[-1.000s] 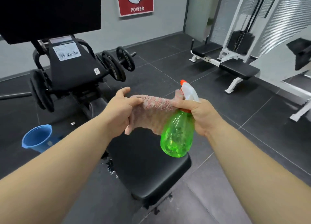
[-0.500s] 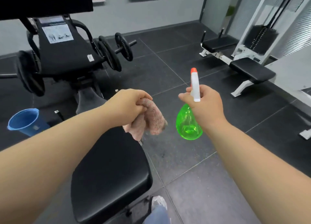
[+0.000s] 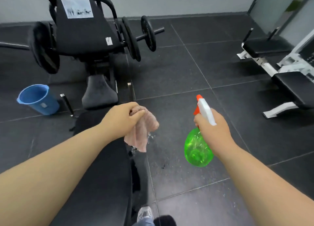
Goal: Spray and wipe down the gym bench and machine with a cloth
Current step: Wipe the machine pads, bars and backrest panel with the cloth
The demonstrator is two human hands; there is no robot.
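A pink cloth hangs bunched from my left hand, which grips its top above the right edge of the black bench pad. My right hand holds a green spray bottle by its white and orange trigger head, over the floor to the right of the bench. The nozzle points up and away from me. Beyond the bench stands the black machine with weight plates on its bars.
A blue bucket stands on the dark tiled floor left of the bench. A small black seat pad lies ahead. A white-framed machine with black pads stands at the right. My shoe shows at the bottom.
My hands have parted: the left took the whole cloth and bunched it, the right drew the bottle away to the right. The view has tilted further down.
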